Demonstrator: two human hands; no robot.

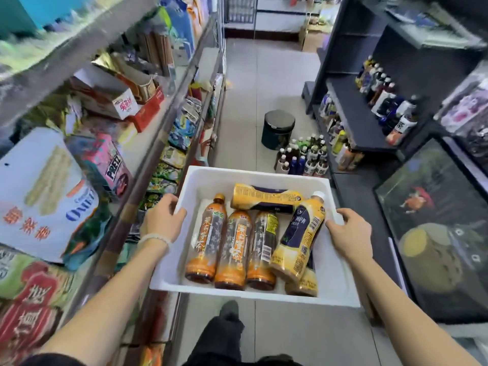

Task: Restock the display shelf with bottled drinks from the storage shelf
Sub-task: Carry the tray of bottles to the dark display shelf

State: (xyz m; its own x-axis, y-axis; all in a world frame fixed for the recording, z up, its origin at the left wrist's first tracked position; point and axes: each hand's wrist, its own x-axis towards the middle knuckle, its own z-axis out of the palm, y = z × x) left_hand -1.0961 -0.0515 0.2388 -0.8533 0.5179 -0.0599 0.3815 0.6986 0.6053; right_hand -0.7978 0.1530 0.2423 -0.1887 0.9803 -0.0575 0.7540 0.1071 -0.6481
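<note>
Currently your left hand (165, 220) grips the left wall of the white rectangular foam box (200, 178), thumb hooked over the rim, fingers curled out of sight on the outer face. Your right hand (348, 231) holds the opposite wall likewise, thumb on the rim. The box hangs in the air between both grips, level with a slight tilt towards you.

Between your hands, inside the box: three amber tea bottles with orange labels (204, 241) lie side by side, caps pointing away from you, bases against the near wall. Just beside your right thumb, a yellow-and-navy labelled bottle with a white cap (301, 233) leans slantwise over the others, cap away from you. A second bottle of that kind (264, 199) lies crosswise against the far side, past the tea caps. A third yellow bottle (303, 283) shows partly under the leaning one, at the near right corner.

A pale beaded bracelet (154, 237) sits on your left wrist.

Outward from the left grip: a metal shelf rack (169, 107) stocked with snack bags and cartons. Outward from the right grip: a dark shelving unit (351, 112) carrying assorted bottled drinks. Beyond the box's far wall, a cluster of bottles (303, 157) stands on the tiled floor (250, 83), with a dark round bin (278, 129) just behind it. Below the box, your dark shoe (229, 307) is visible.
</note>
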